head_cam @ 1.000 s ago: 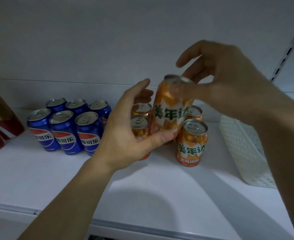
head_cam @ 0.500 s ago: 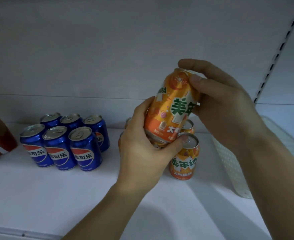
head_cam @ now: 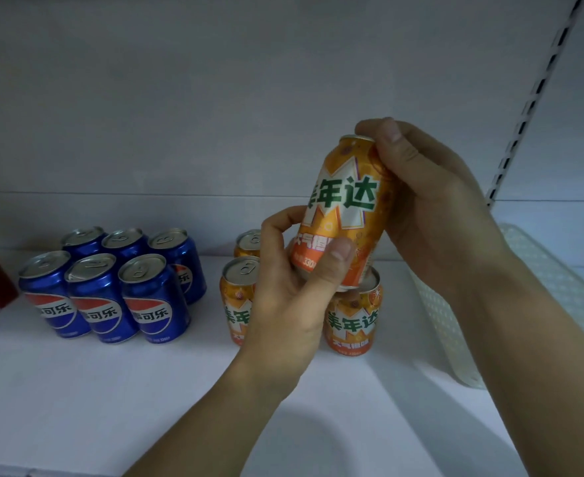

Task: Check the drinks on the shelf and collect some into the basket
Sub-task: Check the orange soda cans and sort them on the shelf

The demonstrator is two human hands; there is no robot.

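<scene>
Head view, held can: we hold the orange can [head_cam: 347,215] lifted clear above the shelf [head_cam: 111,390], long axis near upright, top tipped slightly right
Left hand [head_cam: 290,294]: our fingers curl round its lower end, thumb on the front
Right hand [head_cam: 431,208]: our fingers wrap the upper side and rim
Basket [head_cam: 455,339]: white, on the shelf to our right, nearer the right hand
Judgement: the can goes rightward next, we think
</scene>
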